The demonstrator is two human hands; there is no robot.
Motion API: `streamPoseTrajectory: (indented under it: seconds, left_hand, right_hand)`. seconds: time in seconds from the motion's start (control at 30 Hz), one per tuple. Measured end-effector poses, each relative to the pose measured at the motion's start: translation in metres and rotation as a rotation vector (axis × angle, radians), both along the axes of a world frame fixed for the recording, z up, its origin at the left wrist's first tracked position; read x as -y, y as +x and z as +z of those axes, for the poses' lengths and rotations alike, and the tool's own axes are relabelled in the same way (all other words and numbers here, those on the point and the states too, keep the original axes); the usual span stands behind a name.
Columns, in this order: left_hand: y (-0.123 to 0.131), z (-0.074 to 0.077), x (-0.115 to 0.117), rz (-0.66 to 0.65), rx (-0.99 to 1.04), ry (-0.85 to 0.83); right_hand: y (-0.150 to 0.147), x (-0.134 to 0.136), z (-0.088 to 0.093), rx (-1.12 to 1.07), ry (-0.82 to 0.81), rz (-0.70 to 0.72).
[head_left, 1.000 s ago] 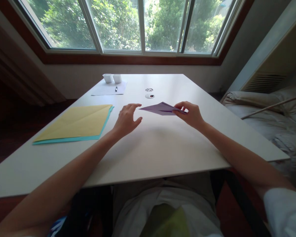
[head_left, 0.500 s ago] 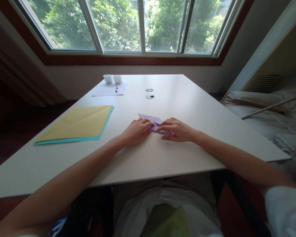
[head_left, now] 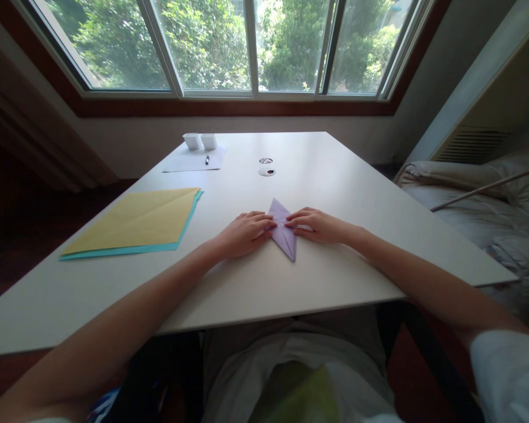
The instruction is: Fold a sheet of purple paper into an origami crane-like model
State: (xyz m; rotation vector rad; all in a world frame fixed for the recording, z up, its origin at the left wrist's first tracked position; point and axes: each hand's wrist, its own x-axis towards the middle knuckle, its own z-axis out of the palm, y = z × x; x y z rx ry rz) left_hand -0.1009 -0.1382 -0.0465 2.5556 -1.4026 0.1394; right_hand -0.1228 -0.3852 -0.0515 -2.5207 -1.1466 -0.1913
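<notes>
A folded sheet of purple origami paper (head_left: 284, 235) lies on the white table in a slim diamond shape, one point toward the window and the other toward me. Creases run down its near half. On its left edge, my left hand (head_left: 248, 232) grips with bent fingertips, the thumb low at the side. My right hand (head_left: 320, 225) holds the opposite edge between fingers and thumb. Both hands rest low on the tabletop, and their fingertips cover the paper's side corners.
Left of my hands lie yellow paper (head_left: 136, 217) and turquoise paper (head_left: 119, 253) beneath it. Farther back, two small white containers (head_left: 200, 141) and a dark pen (head_left: 207, 160) sit by a white sheet (head_left: 187, 163). Round cable-hole fittings (head_left: 267, 172) mark the white table (head_left: 348, 194).
The purple paper has turned from lying mostly crosswise to pointing toward and away from me. My right hand has shifted slightly up; the left stays nearly in place.
</notes>
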Motion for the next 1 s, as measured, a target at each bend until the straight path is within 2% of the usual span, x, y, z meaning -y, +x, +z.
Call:
streamPoseTrajectory:
  seconds: [0.2,0.37,0.5,0.6,0.73,0.9,1.0]
  left_hand:
    - [-0.003,-0.002,0.004,0.075,0.038,-0.033]
    - [0.002,-0.004,0.006,0.066,-0.039,-0.099]
    - [0.006,0.000,0.004,0.096,-0.150,-0.161]
    - [0.008,0.003,0.001,0.115,-0.226,-0.214]
    - [0.011,0.003,-0.005,0.053,-0.254,-0.196]
    - [0.011,0.004,-0.011,-0.070,-0.110,-0.048]
    - [0.010,0.005,-0.010,-0.114,-0.069,-0.037]
  right_hand:
    - [-0.002,-0.002,0.003,0.004,-0.021,-0.041]
    - [-0.002,-0.003,0.002,-0.038,-0.023,-0.075]
    - [-0.001,0.000,0.007,-0.148,0.028,-0.068]
    - [-0.001,0.005,0.013,-0.276,0.088,-0.129]
    - [0.000,0.009,0.017,-0.356,0.101,-0.200]
    - [0.000,0.011,0.017,-0.269,0.092,-0.031]
    - [-0.001,0.011,0.018,-0.224,0.062,0.014]
